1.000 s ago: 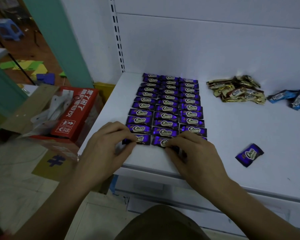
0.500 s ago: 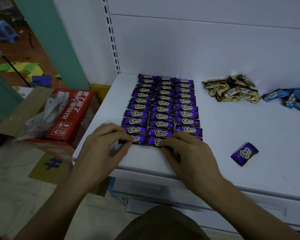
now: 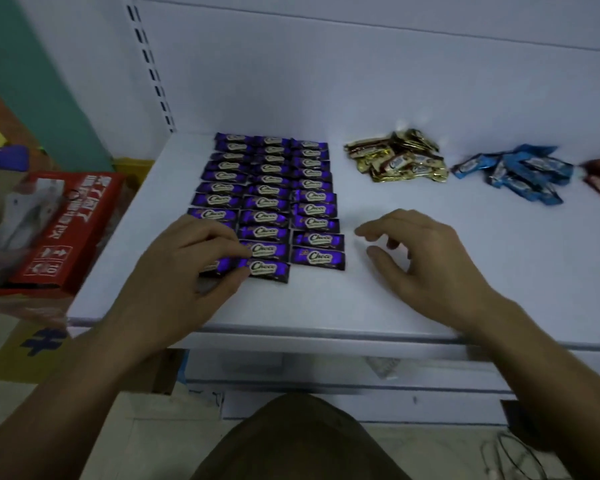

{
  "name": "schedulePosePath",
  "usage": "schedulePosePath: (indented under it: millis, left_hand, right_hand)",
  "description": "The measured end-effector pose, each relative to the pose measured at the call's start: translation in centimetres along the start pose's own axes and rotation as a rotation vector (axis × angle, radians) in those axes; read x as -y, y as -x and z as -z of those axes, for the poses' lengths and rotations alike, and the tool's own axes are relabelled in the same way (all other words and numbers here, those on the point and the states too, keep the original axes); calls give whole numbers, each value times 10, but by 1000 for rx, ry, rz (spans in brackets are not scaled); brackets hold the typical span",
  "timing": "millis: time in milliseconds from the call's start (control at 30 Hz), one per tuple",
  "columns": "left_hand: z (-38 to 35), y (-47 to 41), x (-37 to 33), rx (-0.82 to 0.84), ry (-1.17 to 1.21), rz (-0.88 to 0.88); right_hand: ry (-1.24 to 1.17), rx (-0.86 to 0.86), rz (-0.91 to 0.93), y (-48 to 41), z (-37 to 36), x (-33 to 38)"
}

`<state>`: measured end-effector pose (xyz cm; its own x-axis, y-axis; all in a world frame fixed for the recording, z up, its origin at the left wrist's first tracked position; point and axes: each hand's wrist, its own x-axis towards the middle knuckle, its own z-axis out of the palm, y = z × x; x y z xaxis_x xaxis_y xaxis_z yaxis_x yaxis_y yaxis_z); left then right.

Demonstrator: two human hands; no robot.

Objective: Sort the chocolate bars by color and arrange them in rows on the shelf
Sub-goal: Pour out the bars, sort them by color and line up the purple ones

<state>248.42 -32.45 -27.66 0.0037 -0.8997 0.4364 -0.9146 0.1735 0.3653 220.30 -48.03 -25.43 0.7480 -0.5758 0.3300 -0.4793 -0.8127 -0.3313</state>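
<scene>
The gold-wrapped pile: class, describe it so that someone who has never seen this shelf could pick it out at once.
Start at the white shelf, where purple bars lie in neat rows at the left. Just right of those rows, near the back wall, sits a loose heap. Unlike the blue heap to its right, its wrappers are shiny gold.

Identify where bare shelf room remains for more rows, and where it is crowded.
Bare shelf lies before the blue pile, right of the right hand; less between gold pile and that hand. Crowded: purple grid, where left hand pinches a purple bar.
</scene>
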Motion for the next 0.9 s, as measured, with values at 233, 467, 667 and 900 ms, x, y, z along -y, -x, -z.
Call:
schedulePosePath:
  millis: [233, 467, 667, 900]
  left_hand:
    - [-22, -40, -22, -9, 62, -147]
    - [-36, -40, -27, -19, 106, -246]
    - [-24, -35, -25, -37, 93, -227]
    - [-18, -16, -12, -29, 55, -141]
  right_hand:
    - [30, 392, -33, 22, 47, -58]
    - [41, 283, 34, 31, 38, -66]
    - [-154, 136, -33, 33, 36, -36]
    - [-271, 30, 45, 20, -21, 22]
